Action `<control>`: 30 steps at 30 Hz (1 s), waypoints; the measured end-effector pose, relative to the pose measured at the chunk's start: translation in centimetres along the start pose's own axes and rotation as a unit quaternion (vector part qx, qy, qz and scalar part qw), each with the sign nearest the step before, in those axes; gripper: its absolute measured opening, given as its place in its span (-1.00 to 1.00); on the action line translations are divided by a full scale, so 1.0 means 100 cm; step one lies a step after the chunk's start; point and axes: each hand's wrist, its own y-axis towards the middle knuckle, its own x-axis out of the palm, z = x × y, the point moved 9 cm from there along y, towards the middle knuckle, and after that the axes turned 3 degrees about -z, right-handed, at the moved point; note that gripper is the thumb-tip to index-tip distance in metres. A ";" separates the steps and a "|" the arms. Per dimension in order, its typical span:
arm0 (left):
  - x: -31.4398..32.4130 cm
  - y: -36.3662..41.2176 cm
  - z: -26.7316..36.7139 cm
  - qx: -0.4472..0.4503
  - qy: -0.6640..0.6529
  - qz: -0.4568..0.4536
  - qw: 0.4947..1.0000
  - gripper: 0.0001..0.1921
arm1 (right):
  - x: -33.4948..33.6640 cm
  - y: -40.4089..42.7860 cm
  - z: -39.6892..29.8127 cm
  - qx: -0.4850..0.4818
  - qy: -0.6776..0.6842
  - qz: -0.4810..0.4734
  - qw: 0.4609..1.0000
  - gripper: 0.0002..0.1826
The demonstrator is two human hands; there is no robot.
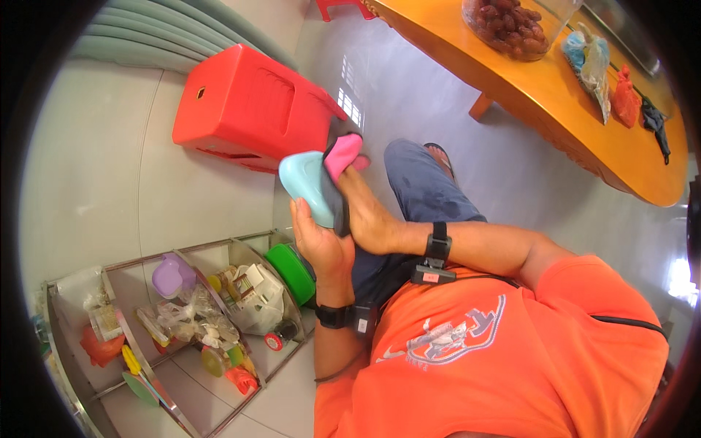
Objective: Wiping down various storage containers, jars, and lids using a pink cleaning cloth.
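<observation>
My left hand (323, 241) supports a rounded light-blue plastic object (308, 183) from below, thumb along its near side. Its exact kind is unclear; it looks like a container or lid. A dark grey piece (340, 211) lies along its right side, between both hands. My right hand (369, 211) is closed on a pink cloth with dark edging (345, 152), pressed to that side, and its fingers are mostly hidden. Below my left hand is a metal-framed rack (254, 378) with a purple plastic container (172, 275), a green container (291, 272) and several bagged goods.
Red plastic stools (235, 104) stand just beyond my hands. At upper right is a wooden table (438, 49) bearing a clear container of dark red fruit (512, 27) and plastic bags (594, 68). A green curtain (148, 27) hangs at upper left.
</observation>
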 end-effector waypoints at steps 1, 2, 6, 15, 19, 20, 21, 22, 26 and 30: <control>-0.006 0.000 -0.007 -0.034 -0.012 0.004 0.999 -0.60 | -0.002 -0.009 -0.027 -0.122 -0.147 0.036 0.981 -0.52; -0.004 0.003 -0.007 -0.027 0.000 -0.048 0.998 -0.51 | 0.004 -0.010 -0.023 -0.106 -0.159 -0.008 0.982 -0.44; 0.027 -0.007 -0.003 -0.058 -0.038 -0.071 0.995 -0.31 | -0.015 0.008 -0.049 -0.169 -0.166 -0.053 0.970 -0.37; 0.017 -0.018 -0.004 -0.073 0.041 0.007 0.996 -0.35 | -0.028 0.067 -0.032 0.104 0.007 0.024 0.994 -0.38; 0.061 -0.028 0.000 -0.036 0.230 -0.178 0.956 -0.47 | -0.002 0.075 0.010 0.288 0.492 -0.063 0.819 -0.61; 0.061 -0.030 -0.005 -0.071 0.324 -0.170 0.928 -0.53 | 0.001 0.066 0.012 0.313 0.563 -0.104 0.758 -0.60; 0.066 -0.029 0.001 -0.006 0.392 -0.190 0.900 -0.60 | 0.008 0.056 0.005 0.336 0.626 -0.155 0.686 -0.59; 0.075 -0.030 0.004 0.061 0.457 -0.205 0.863 -0.67 | 0.014 0.052 -0.008 0.247 0.671 -0.251 0.653 -0.54; 0.097 -0.037 0.000 0.246 0.685 -0.288 0.623 -0.74 | 0.020 0.011 0.004 0.255 0.742 -0.201 0.586 -0.48; 0.081 -0.020 -0.011 0.198 0.727 -0.286 0.592 -0.70 | 0.022 -0.017 0.017 0.294 0.783 -0.108 0.537 -0.39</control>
